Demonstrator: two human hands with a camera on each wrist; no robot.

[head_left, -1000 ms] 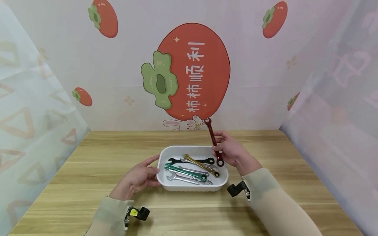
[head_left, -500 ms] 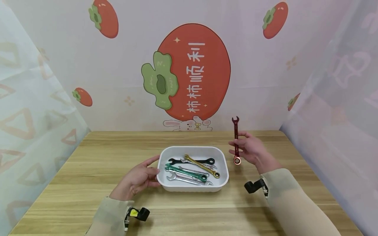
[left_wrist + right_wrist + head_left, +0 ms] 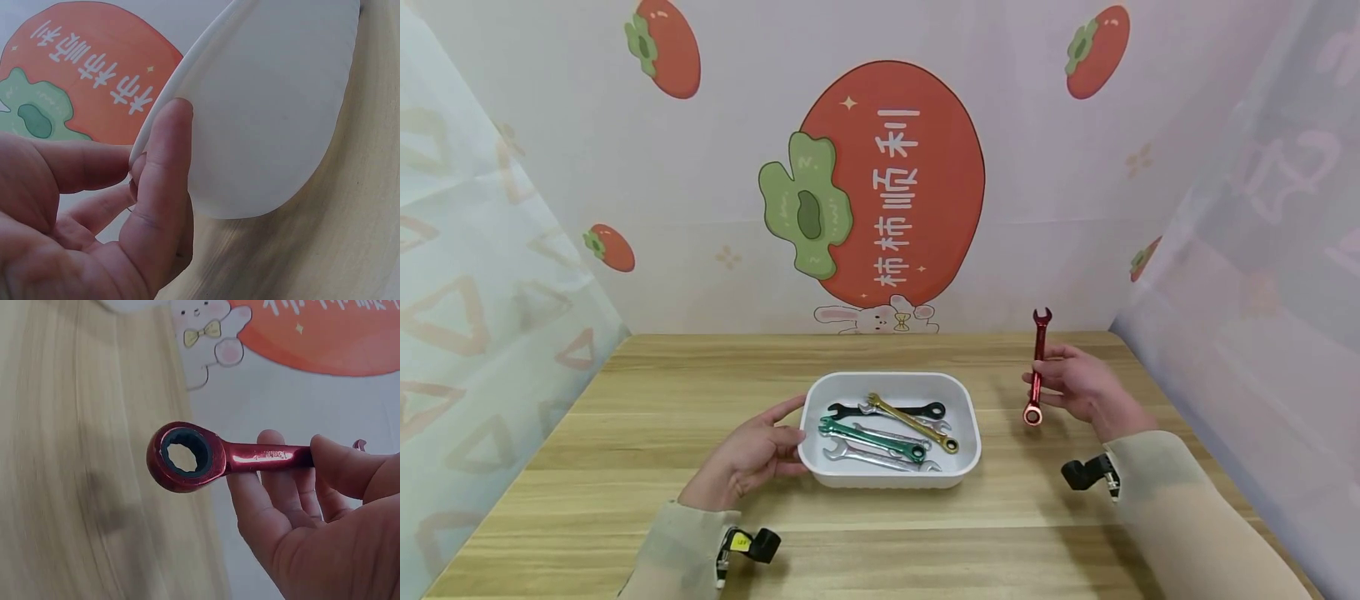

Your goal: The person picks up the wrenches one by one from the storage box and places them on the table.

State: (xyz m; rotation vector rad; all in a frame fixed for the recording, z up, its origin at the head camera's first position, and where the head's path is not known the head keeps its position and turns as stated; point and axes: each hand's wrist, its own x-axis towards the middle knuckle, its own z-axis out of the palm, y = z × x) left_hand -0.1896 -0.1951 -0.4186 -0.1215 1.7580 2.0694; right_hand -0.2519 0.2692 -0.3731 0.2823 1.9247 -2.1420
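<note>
holding a red wrench (image 3: 1037,367) aloft in the right hand (image 3: 1078,383), above the table (image 3: 880,554) and to the right of the white tray (image 3: 887,481); pinching the shank between thumb and fingers, probably for balance, with both ends left bare, open end up. gripping the tray's left side with the left hand (image 3: 756,448), thumb at the rim, fingers against the outer wall, presumably to steady it. inside, crossed wrenches (image 3: 868,435) in several colours, seemingly just laid loose.

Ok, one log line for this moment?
right hand: holds red wrench outside white tray | left hand: touches tray | in tray: black wrench, gold wrench, green wrench, silver wrenches
</note>
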